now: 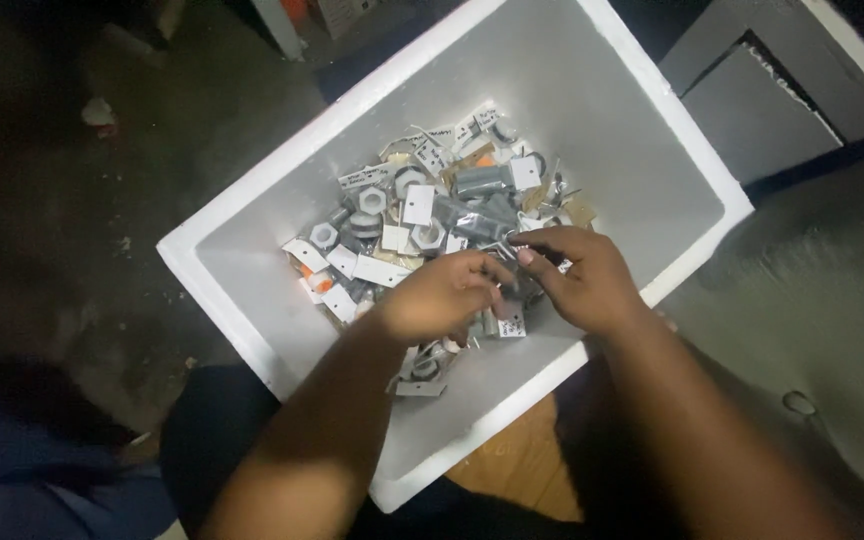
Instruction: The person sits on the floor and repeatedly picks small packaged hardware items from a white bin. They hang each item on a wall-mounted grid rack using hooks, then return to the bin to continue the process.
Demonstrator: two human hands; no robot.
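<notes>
A white foam box (252, 320) lies below me, holding a pile of grey metal nuts and fittings (422, 215) with small white tags tied to them. My left hand (442, 295) is down in the pile with its fingers curled over some parts. My right hand (582, 280) is beside it, thumb and fingers pinched together over a small part at the pile's near edge. The two hands almost touch. What each hand grips is hidden under the fingers.
The box rests on my lap over a brown surface (522, 465). Dark, dirty floor (102, 200) lies to the left. Grey slabs (752, 110) and a grey surface (822, 300) are to the right.
</notes>
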